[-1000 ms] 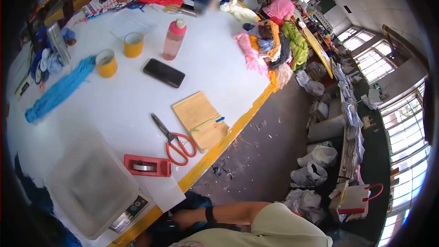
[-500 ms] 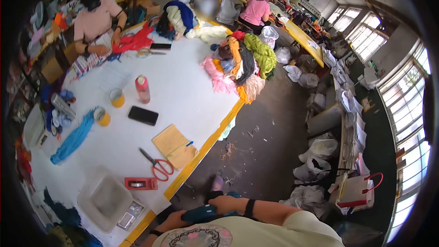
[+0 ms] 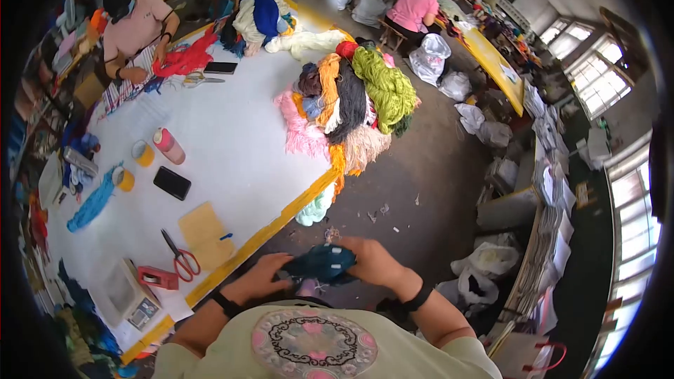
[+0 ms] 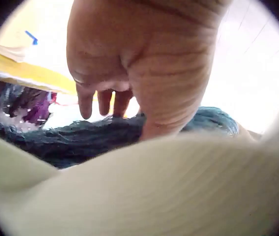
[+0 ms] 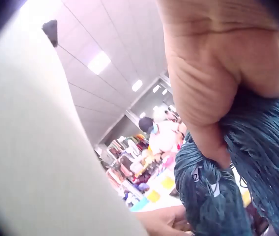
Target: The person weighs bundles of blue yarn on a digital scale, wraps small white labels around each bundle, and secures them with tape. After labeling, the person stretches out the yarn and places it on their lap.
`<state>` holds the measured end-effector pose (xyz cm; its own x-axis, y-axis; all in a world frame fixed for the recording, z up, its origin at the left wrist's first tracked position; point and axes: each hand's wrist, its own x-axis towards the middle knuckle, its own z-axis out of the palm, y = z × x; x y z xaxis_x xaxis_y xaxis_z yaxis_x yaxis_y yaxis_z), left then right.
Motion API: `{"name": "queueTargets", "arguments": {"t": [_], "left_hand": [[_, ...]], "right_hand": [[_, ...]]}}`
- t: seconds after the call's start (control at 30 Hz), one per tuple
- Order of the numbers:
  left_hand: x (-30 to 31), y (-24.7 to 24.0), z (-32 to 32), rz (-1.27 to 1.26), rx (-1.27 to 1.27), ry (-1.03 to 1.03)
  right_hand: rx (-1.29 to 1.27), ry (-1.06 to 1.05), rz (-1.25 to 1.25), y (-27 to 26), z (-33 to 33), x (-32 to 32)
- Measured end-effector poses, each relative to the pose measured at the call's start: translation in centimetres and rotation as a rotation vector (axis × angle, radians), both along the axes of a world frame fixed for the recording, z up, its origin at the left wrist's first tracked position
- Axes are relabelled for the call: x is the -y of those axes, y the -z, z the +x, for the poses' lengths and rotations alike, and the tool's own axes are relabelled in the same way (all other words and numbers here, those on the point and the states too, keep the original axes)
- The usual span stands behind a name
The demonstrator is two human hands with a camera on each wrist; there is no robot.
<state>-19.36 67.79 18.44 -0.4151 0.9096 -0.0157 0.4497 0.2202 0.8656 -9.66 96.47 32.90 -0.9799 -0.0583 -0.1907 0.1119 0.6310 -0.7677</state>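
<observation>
A dark teal yarn hank (image 3: 319,264) is held in front of the body, past the table's near edge. My right hand (image 3: 375,261) grips its right end; in the right wrist view that hand (image 5: 218,73) has its thumb pressed into the teal strands (image 5: 267,142), which hang down on both sides, with small white tags showing. At the hank's left end is my left hand (image 3: 261,277). The left wrist view shows this hand (image 4: 144,64) over the teal yarn (image 4: 80,140), thumb against it and fingers hanging fairly straight behind.
On the white table (image 3: 232,133) lie scissors (image 3: 180,256), a tape dispenser (image 3: 158,278), a notebook (image 3: 203,231), a phone (image 3: 172,182), a pink bottle (image 3: 168,146) and a scale (image 3: 142,313). Colourful yarn (image 3: 347,98) is heaped at the far corner. A seated person (image 3: 137,31) works across the table.
The view has swung so both hands now show clearly. The teal hank has come up from low beside the table edge to in front of the body, and the hands are farther apart.
</observation>
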Motion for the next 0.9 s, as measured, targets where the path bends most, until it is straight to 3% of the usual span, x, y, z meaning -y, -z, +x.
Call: {"name": "queueTargets", "arguments": {"t": [0.1,0.17,0.3,0.37,0.53,0.73,0.83,0.87,0.9], "left_hand": [[-0.1,1.5,-3.9,-0.083,0.078,-0.062],[0.6,1.1,-5.9,-0.199,0.339,-0.259],[0.1,4.8,-8.7,-0.270,0.350,-0.334],[0.1,4.5,-9.8,-0.397,0.245,-0.347],[-1.1,4.1,-11.8,-0.334,0.338,-0.531],[-0.2,5.1,-8.0,-0.333,0.357,-1.000],[-1.2,6.2,-2.2,-0.369,0.293,-1.259],[-3.0,2.5,-1.5,-0.412,0.224,-1.247],[-4.1,2.9,0.5,-0.497,0.342,-1.393]], "right_hand": [[-0.130,0.008,0.055,-3.2,-4.1,-5.1],[-0.056,0.018,0.141,-5.8,-7.0,-8.3],[-0.123,0.132,0.280,-10.5,-11.4,-14.0],[-0.045,0.192,0.327,-13.1,-14.1,-17.0],[-0.111,0.150,0.558,-16.1,-24.7,-24.8],[-0.334,-0.097,0.549,-12.9,-43.3,-32.0],[-0.405,-0.104,0.515,-5.8,-54.5,-36.2],[-0.384,-0.084,0.548,-2.7,-57.2,-37.0],[-0.410,-0.118,0.617,0.7,-59.5,-37.8]]}}
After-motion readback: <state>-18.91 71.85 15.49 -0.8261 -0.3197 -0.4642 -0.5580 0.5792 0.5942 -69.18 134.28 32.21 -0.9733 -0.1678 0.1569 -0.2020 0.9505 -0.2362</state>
